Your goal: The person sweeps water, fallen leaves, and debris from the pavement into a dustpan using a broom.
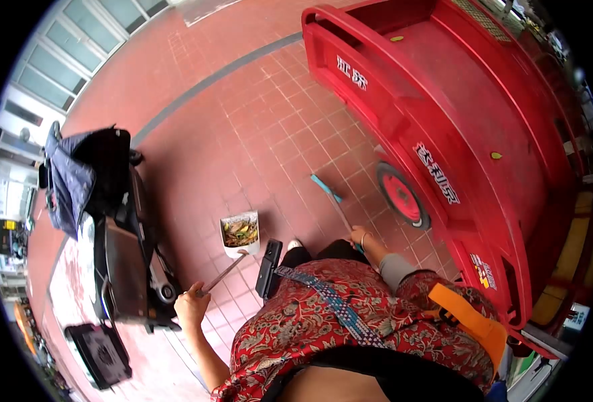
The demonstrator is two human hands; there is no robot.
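Observation:
My left hand (192, 305) is closed round the end of a long dustpan handle (224, 273). That handle runs up to a white dustpan (235, 252), which holds brown and yellow-green leaves (241, 232) and stands on the red tiles. On the right, my right hand (359, 235) grips the upper end of a broom stick. The broom (326, 188) has a blue-green head that rests on the tiles beyond my feet, to the right of the dustpan and apart from it.
A red cargo tricycle (410, 114) with a wheel (402, 194) stands close on the right. A parked scooter (122, 261) with a dark cover (75, 175) is on the left. Glass doors (65, 50) line the upper left. A black phone-like device (268, 268) hangs at my waist.

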